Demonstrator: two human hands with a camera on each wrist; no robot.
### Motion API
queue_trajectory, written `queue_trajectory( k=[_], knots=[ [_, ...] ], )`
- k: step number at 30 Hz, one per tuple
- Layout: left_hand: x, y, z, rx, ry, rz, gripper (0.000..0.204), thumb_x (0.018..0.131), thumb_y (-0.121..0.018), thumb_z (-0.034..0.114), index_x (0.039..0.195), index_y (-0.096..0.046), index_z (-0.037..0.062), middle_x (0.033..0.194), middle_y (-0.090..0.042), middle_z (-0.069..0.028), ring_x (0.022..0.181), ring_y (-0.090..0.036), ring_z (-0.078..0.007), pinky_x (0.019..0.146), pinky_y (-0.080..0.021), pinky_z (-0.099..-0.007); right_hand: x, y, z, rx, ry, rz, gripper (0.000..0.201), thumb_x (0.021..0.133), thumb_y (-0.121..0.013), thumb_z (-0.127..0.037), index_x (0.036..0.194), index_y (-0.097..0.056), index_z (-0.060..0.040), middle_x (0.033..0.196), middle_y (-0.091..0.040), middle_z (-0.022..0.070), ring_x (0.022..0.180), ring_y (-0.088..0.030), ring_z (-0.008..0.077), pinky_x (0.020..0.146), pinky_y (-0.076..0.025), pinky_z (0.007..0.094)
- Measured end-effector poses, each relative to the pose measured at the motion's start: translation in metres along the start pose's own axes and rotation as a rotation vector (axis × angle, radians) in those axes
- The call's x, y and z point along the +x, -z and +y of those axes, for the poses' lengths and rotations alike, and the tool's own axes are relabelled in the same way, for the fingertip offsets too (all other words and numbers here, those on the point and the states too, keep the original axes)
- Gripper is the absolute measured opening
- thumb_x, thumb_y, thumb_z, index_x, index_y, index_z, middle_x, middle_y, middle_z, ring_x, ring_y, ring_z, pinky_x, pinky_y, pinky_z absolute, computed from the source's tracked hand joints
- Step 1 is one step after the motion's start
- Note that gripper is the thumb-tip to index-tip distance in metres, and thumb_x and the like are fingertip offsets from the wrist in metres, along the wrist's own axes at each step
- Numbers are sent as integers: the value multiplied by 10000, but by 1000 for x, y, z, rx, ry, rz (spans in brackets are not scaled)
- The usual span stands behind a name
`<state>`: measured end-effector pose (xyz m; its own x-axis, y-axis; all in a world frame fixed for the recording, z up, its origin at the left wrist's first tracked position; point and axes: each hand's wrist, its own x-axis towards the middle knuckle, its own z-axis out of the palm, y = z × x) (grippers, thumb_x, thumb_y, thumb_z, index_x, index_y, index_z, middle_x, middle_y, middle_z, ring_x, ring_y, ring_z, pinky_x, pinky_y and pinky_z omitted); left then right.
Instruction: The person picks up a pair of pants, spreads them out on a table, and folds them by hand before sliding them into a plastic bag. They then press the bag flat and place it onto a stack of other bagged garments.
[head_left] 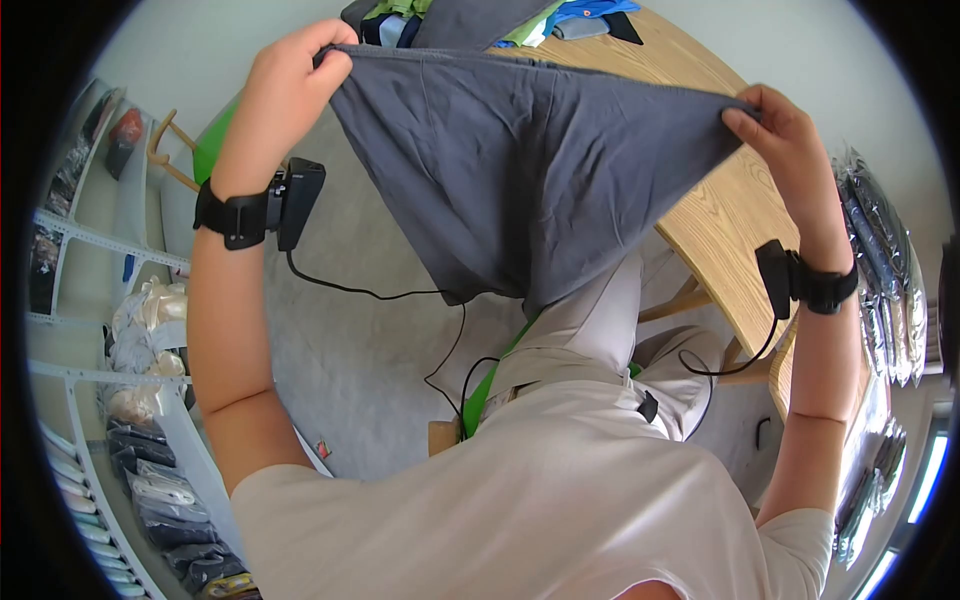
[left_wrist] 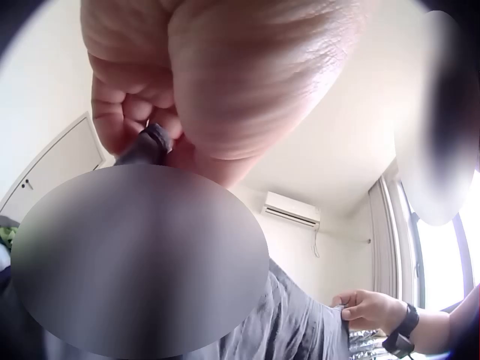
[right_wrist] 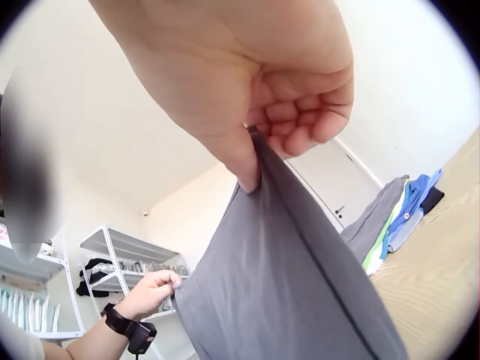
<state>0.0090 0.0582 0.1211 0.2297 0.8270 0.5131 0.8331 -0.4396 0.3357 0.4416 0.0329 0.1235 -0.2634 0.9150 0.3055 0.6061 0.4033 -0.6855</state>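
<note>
- Grey woven cloth makes up the garment [head_left: 500, 150], suspended between both hands in front of the seated wearer, one side overlapping the wooden table [head_left: 735, 215] in the head view.
- Left hand [head_left: 290, 90]: thumb and curled fingers pinch one upper corner of the garment; the pull draws the top edge nearly straight.
- Right hand [head_left: 775, 125]: thumb and fingers pinch the opposite corner; the right wrist view shows the thumb pressed flat on the cloth beside a seam.
- Lower portion: hangs in folds and narrows towards the wearer's legs [head_left: 590, 310]. A blurred oval masks much of the cloth in the left wrist view, so its fall on that side is uncertain.
- Handling, as judged: light, soft and limp, prone to creasing, neither fragile nor notably slippery; it should keep shape only under tension. The thicker upper edge, taken near its two ends, appears the soundest hold.
- Adjacent: folded clothes [right_wrist: 390, 221] in grey, green and blue lie on the table.
- Markings: no brand or label is readable on the garment; a small red mark [right_wrist: 407, 216] on the blue clothing is too small to decipher.
</note>
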Motion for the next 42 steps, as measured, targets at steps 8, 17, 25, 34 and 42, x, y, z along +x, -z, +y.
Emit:
queue_trajectory(
  k=[8, 17, 25, 34, 42],
  knots=[
    [4, -15, -32, -893, 305, 73, 260, 915, -441, 114, 1076, -595, -19, 1006, -600, -23, 928, -538, -96, 845, -403, -224, 49, -34, 12, 693, -51, 136, 233, 993, -484, -219, 1081, -552, -15, 976, -615, 10, 878, -573, 77, 821, -456, 236],
    [-3, 23, -56, -946, 227, -182, 290, 913, -558, 184, 1146, -587, 12, 1030, -629, -42, 919, -581, -102, 851, -436, -237, 71, -41, 7, 778, 100, -57, 253, 950, -557, -185, 1143, -548, -22, 1011, -618, 29, 910, -589, 95, 847, -471, 246],
    [-13, 17, -63, -873, 242, -258, 294, 892, -642, 226, 1109, -642, 27, 1023, -652, -23, 955, -572, -85, 889, -413, -233, 62, -56, -3, 895, -189, -381, 475, 833, -705, -202, 1203, -546, 50, 1128, -619, 143, 1008, -617, 225, 936, -484, 347],
    [-23, 11, -66, -811, 49, -118, 209, 869, -648, 169, 1036, -674, 47, 1033, -618, 2, 1022, -513, -111, 951, -346, -262, 57, -51, 3, 923, -209, -358, 376, 810, -716, -151, 1127, -608, 20, 1059, -657, 111, 955, -630, 201, 892, -498, 339],
    [-22, 12, -49, -887, 20, -214, 94, 859, -598, 114, 921, -620, 46, 953, -578, 14, 961, -496, -103, 905, -341, -263, 45, -51, 8, 931, -145, -300, 269, 800, -723, -127, 1026, -640, -9, 969, -670, 62, 861, -633, 158, 822, -500, 306]
  ],
)
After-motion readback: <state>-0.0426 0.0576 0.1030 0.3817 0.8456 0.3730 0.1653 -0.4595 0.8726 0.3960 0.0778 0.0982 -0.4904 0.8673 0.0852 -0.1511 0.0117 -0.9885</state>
